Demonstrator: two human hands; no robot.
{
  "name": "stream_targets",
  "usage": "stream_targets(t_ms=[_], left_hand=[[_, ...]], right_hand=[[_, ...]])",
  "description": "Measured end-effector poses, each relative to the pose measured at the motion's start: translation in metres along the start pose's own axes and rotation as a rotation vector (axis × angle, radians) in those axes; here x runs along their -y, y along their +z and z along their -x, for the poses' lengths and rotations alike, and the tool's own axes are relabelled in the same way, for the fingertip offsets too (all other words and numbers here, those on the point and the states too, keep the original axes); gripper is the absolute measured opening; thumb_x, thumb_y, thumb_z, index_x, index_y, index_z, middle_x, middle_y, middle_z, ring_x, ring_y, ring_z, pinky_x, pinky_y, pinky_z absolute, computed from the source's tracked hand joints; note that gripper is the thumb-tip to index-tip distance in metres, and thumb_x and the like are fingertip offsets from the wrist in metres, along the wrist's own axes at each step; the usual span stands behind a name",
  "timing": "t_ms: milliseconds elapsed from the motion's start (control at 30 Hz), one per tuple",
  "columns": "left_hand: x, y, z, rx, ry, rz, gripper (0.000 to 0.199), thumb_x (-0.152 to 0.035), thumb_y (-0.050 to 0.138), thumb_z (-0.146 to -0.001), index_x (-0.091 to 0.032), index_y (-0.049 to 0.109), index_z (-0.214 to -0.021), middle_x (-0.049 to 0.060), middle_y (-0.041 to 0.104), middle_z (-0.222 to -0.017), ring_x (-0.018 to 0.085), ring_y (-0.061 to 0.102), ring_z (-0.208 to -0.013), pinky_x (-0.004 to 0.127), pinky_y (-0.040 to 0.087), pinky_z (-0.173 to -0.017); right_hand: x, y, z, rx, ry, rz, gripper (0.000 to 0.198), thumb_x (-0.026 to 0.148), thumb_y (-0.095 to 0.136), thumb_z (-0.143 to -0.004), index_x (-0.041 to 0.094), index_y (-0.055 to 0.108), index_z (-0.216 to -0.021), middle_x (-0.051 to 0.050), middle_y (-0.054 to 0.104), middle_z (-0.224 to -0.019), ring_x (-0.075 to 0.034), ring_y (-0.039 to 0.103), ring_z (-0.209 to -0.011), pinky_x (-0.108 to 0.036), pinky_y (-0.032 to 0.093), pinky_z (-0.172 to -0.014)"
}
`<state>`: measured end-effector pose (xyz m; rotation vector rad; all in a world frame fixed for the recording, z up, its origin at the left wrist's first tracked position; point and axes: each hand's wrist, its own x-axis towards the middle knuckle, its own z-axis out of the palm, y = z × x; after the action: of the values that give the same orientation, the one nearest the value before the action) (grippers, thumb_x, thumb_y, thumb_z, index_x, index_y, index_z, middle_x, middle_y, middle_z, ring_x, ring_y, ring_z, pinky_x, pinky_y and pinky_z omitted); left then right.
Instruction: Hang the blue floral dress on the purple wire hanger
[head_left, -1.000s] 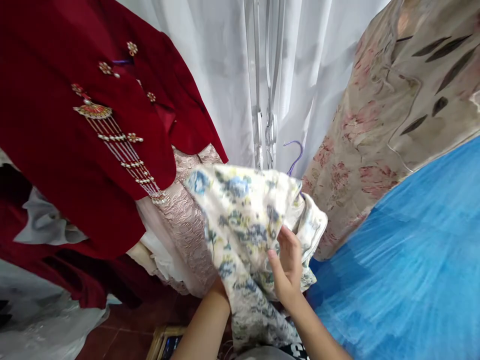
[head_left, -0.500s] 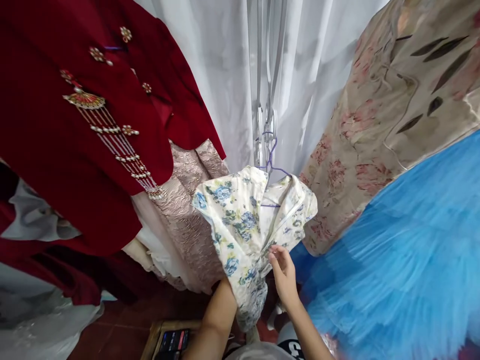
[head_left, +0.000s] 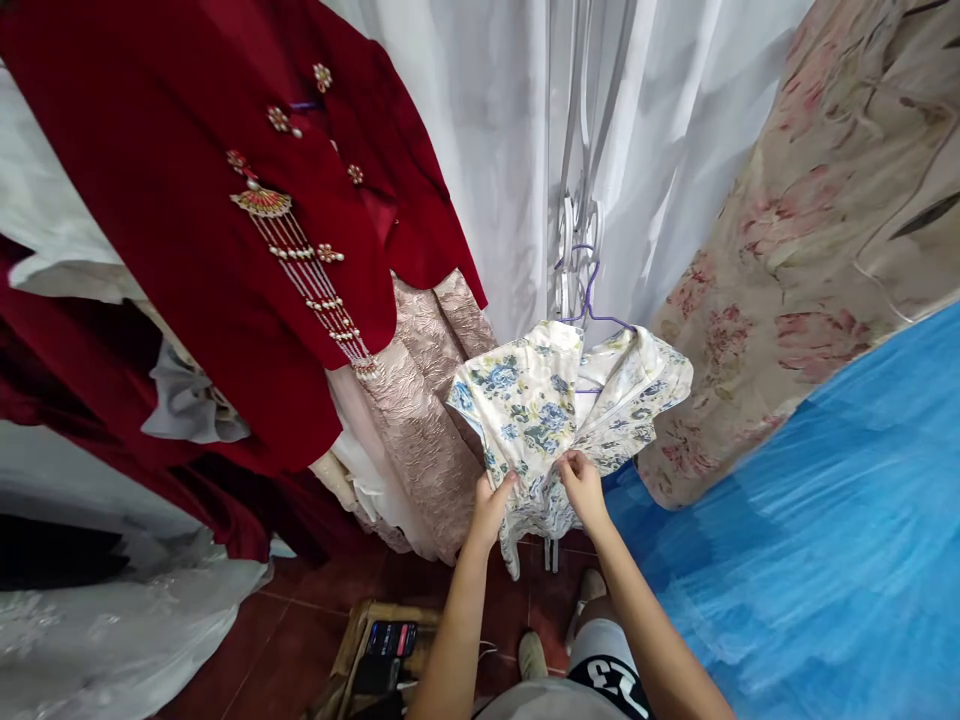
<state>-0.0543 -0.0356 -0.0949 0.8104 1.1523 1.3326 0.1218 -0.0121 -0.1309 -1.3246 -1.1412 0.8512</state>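
A white floral blouse (head_left: pixel 536 400) with blue blooms hangs from a purple hanger (head_left: pixel 589 300) ahead of me, its neckline open in a V. My left hand (head_left: pixel 493 505) grips its left side edge near the waist, thumb on the front and the other fingers hidden behind the cloth. At the lower point of the V, my right hand (head_left: pixel 583 487) pinches the front fabric between thumb and fingers. Beneath both hands the hem falls in loose folds, with thin straps dangling under it.
A dark red jacket (head_left: pixel 300 250) with beaded brooches hangs left over a pink brocade garment (head_left: pixel 427 420). Right are a beige floral garment (head_left: pixel 765 330) and blue tulle (head_left: pixel 810 540). White curtains (head_left: pixel 480 120) hang behind. A wooden stool (head_left: pixel 349 650) holds a phone (head_left: pixel 392 638).
My left hand has come out from behind the blouse to grip its side edge. The right hand now pinches the front. The view has shifted left, and the lower part of the blouse is lifted.
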Motion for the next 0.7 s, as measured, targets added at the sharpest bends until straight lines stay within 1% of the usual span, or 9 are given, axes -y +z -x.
stream_targets(t_ms=[100, 233, 300, 400, 467, 533, 567, 633, 700], left_hand=[[-0.004, -0.002, -0.001, -0.016, 0.005, 0.025, 0.057, -0.046, 0.089, -0.062, -0.013, 0.075, -0.106, 0.014, 0.076, -0.114, 0.034, 0.069, -0.113, 0.041, 0.052, -0.098], [-0.002, -0.005, -0.003, -0.039, 0.03, 0.052, 0.056, -0.046, 0.088, -0.063, -0.015, 0.074, -0.107, 0.012, 0.076, -0.114, 0.031, 0.069, -0.113, 0.038, 0.052, -0.097], [0.002, -0.006, -0.005, -0.054, 0.071, 0.04, 0.053, -0.047, 0.087, -0.065, -0.015, 0.073, -0.106, 0.011, 0.076, -0.112, 0.03, 0.07, -0.111, 0.036, 0.053, -0.096], [0.009, -0.01, -0.006, -0.07, 0.132, 0.019, 0.052, -0.049, 0.084, -0.069, -0.016, 0.072, -0.108, 0.011, 0.076, -0.113, 0.029, 0.069, -0.112, 0.035, 0.052, -0.097], [0.011, -0.014, -0.006, -0.059, 0.138, -0.002, 0.053, -0.049, 0.082, -0.071, -0.016, 0.071, -0.11, 0.011, 0.075, -0.116, 0.029, 0.068, -0.114, 0.036, 0.051, -0.098], [0.01, -0.017, -0.005, -0.044, 0.151, -0.037, 0.053, -0.05, 0.081, -0.072, -0.016, 0.07, -0.111, 0.012, 0.074, -0.117, 0.03, 0.067, -0.115, 0.037, 0.051, -0.099], [0.009, -0.019, -0.004, -0.057, 0.183, -0.055, 0.054, -0.05, 0.081, -0.073, -0.016, 0.069, -0.113, 0.013, 0.073, -0.118, 0.03, 0.066, -0.116, 0.037, 0.05, -0.101], [0.007, -0.023, -0.002, -0.152, 0.311, -0.088, 0.059, -0.048, 0.08, -0.074, -0.017, 0.062, -0.121, 0.014, 0.068, -0.126, 0.03, 0.063, -0.12, 0.037, 0.048, -0.104], [0.007, -0.026, 0.001, -0.303, 0.468, -0.154, 0.062, -0.045, 0.078, -0.077, -0.02, 0.055, -0.129, 0.015, 0.06, -0.134, 0.029, 0.058, -0.125, 0.038, 0.044, -0.109]], right_hand=[[0.002, 0.0, -0.002, 0.06, 0.003, 0.003, 0.034, 0.056, 0.06, -0.086, 0.022, 0.056, -0.081, -0.001, 0.059, -0.06, -0.02, 0.056, -0.057, -0.03, 0.044, -0.056], [0.002, 0.003, 0.005, 0.14, 0.003, -0.029, 0.033, 0.054, 0.06, -0.086, 0.022, 0.056, -0.081, 0.0, 0.059, -0.061, -0.018, 0.053, -0.055, -0.028, 0.042, -0.053], [0.0, 0.007, 0.009, 0.164, 0.005, -0.069, 0.034, 0.055, 0.059, -0.087, 0.022, 0.055, -0.08, 0.001, 0.058, -0.062, -0.017, 0.052, -0.054, -0.027, 0.042, -0.053], [-0.001, 0.012, 0.013, 0.11, 0.011, -0.1, 0.034, 0.056, 0.059, -0.087, 0.022, 0.053, -0.085, 0.0, 0.059, -0.066, -0.016, 0.051, -0.055, -0.028, 0.043, -0.053], [0.0, 0.016, 0.014, 0.061, 0.013, -0.11, 0.035, 0.057, 0.062, -0.085, 0.023, 0.053, -0.087, 0.001, 0.059, -0.067, -0.016, 0.051, -0.057, -0.028, 0.043, -0.054], [0.002, 0.019, 0.015, 0.043, 0.012, -0.117, 0.038, 0.059, 0.062, -0.085, 0.022, 0.052, -0.083, 0.001, 0.056, -0.064, -0.016, 0.051, -0.057, -0.028, 0.042, -0.054], [0.004, 0.02, 0.016, 0.056, 0.012, -0.121, 0.039, 0.059, 0.062, -0.085, 0.022, 0.052, -0.08, 0.002, 0.056, -0.063, -0.016, 0.05, -0.056, -0.028, 0.042, -0.054], [0.008, 0.021, 0.02, 0.106, 0.023, -0.144, 0.041, 0.06, 0.063, -0.085, 0.022, 0.052, -0.075, 0.001, 0.058, -0.061, -0.016, 0.051, -0.055, -0.028, 0.042, -0.055], [0.011, 0.021, 0.026, 0.121, 0.042, -0.181, 0.042, 0.06, 0.068, -0.082, 0.023, 0.051, -0.072, 0.0, 0.061, -0.06, -0.016, 0.051, -0.053, -0.028, 0.041, -0.054]])
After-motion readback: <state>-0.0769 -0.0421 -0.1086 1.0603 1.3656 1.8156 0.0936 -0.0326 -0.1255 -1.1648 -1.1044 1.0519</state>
